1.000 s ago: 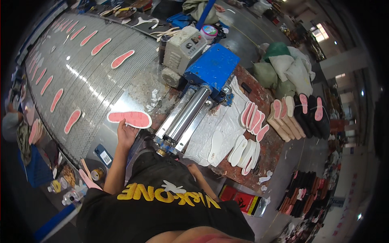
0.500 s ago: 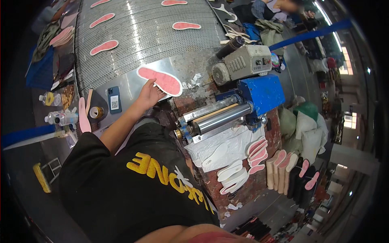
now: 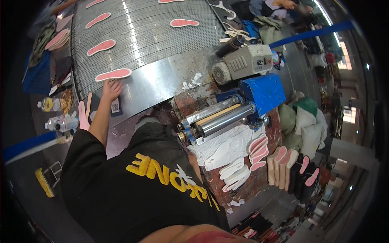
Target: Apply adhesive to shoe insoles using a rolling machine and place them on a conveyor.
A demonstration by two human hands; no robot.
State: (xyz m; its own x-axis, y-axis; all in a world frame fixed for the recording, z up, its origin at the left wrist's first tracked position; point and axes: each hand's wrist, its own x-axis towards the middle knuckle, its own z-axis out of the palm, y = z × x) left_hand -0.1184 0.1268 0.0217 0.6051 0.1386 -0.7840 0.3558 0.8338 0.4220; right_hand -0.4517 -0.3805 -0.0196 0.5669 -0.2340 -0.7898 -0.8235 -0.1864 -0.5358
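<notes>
At the near left edge of the mesh conveyor, my left hand holds a pink insole with a white rim by its near edge. My thumb meets that edge and the other fingers show below it. The insole lies level with the belt's border, its toe and heel pointing sideways. More pink insoles lie spaced out on the belt. Of my right hand only a strip of skin shows between my black shirt and the white sheet; its fingers are hidden.
Right of the conveyor stands a blue roller machine with a grey motor. White insoles and pink ones are piled before it. A phone and bottles sit at left. Other people are at the far edges.
My left hand has moved left with the insole, from the metal plate to the belt's near edge, and the insole has turned more sideways. A strip of my right hand has come into view.
</notes>
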